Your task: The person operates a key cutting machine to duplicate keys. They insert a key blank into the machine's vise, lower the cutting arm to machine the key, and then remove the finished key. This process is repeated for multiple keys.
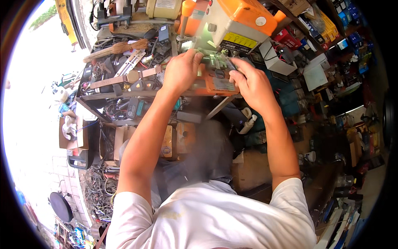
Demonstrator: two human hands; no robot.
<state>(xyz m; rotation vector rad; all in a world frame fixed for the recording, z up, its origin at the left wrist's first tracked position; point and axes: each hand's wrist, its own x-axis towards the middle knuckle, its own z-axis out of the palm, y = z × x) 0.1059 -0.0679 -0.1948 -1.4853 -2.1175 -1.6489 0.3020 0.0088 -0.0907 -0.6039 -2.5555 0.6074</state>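
In front of me stands an orange-and-grey bench machine that looks like a key-cutting machine. Light falls on its metal clamp area. At the left side of the clamps is my left hand, its fingers closed and pressed together against a part they hide. My right hand is at the right side, thumb and fingers pinched near a small dark piece whose kind I cannot make out. Between the hands lies the machine's orange base. A lever with an orange knob rises left of the housing.
Left of the machine, the cluttered bench holds a small straw brush, a brown-strapped watch and a black adapter. An open white box stands to the right. Tangled cables and a cardboard box lie lower left.
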